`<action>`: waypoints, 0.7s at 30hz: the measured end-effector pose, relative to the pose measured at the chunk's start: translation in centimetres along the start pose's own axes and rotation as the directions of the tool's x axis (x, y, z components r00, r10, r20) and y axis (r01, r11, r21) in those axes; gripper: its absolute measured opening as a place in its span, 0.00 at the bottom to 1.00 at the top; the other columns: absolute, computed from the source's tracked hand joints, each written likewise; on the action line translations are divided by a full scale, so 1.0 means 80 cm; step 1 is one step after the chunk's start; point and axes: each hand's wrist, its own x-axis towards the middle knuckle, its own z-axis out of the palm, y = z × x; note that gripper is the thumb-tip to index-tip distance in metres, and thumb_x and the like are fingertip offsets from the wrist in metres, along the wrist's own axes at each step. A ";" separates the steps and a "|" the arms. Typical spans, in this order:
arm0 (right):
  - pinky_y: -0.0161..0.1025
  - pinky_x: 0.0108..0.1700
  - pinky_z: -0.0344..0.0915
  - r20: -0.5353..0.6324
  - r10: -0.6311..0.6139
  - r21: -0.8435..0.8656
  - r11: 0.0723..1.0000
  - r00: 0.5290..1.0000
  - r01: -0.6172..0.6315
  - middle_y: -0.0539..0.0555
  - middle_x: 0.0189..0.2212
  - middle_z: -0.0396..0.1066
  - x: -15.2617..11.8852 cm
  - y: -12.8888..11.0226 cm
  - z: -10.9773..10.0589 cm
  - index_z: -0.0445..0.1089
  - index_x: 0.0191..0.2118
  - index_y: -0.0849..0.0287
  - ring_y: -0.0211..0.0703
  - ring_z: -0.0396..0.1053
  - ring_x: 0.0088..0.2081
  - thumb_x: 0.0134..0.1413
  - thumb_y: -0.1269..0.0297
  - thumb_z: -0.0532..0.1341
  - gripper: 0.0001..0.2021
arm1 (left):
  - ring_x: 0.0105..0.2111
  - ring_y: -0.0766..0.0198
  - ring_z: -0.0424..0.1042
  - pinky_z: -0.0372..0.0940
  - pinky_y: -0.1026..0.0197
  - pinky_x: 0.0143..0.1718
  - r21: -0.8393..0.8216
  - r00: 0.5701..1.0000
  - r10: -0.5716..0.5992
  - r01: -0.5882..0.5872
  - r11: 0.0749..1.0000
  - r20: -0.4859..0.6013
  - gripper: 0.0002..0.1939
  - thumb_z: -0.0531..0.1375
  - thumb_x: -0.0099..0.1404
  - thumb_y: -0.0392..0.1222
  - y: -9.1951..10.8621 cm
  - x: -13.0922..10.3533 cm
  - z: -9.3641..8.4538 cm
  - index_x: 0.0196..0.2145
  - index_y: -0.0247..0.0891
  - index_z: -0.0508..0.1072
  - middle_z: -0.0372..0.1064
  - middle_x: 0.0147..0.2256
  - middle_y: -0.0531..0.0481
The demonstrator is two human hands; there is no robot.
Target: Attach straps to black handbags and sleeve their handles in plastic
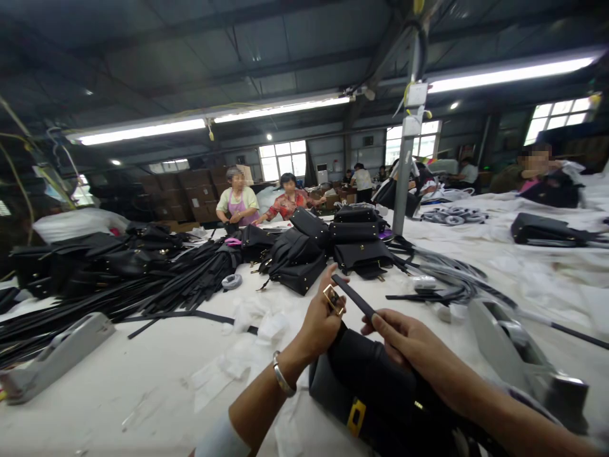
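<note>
My left hand (324, 317) is closed around a gold buckle (334, 300), which stands out between its fingers. From the right, my right hand (397, 335) pinches a black strap (353, 296) between thumb and fingers. The strap's free end points up and left, close to the buckle; whether it touches the buckle I cannot tell. Below both hands sits a black handbag (371, 374) with a gold-coloured clasp (356, 417) on its front. The lower right of the bag is dark and partly behind my right forearm.
Black bags (304, 247) are piled ahead on the white table (157, 374). Many black straps (190, 285) lie at left. Grey tape dispensers stand left (61, 355) and right (518, 355). A metal post (404, 171) rises at right. Two people (238, 200) work across the table.
</note>
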 end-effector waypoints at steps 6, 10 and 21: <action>0.31 0.21 0.45 0.069 0.048 0.120 0.991 0.996 -0.056 0.41 0.19 0.54 0.020 -0.022 0.021 0.69 0.40 0.60 0.31 0.49 0.19 0.50 0.39 0.64 0.26 | 0.34 0.66 0.70 0.70 0.57 0.43 0.185 0.999 0.031 -0.032 0.982 0.010 0.54 0.52 0.52 0.21 0.001 -0.012 0.016 0.69 0.53 0.34 0.57 0.64 0.43; 0.33 0.27 0.57 0.030 -0.001 0.051 0.999 1.000 0.000 0.48 0.26 0.70 0.026 -0.016 0.023 0.73 0.41 0.61 0.37 0.63 0.26 0.53 0.44 0.64 0.22 | 0.46 0.57 0.71 0.69 0.52 0.49 0.340 0.999 0.049 -0.052 0.939 0.018 0.58 0.52 0.48 0.20 0.000 -0.016 0.012 0.70 0.53 0.31 0.52 0.67 0.43; 0.32 0.24 0.50 -0.032 0.084 -0.043 0.995 0.996 -0.085 0.46 0.20 0.62 0.030 -0.013 0.006 0.72 0.30 0.61 0.33 0.56 0.22 0.52 0.53 0.64 0.14 | 0.50 0.57 0.73 0.67 0.54 0.54 0.196 0.957 0.010 -0.070 0.978 0.289 0.49 0.63 0.60 0.30 0.023 -0.037 -0.028 0.70 0.51 0.41 0.68 0.58 0.45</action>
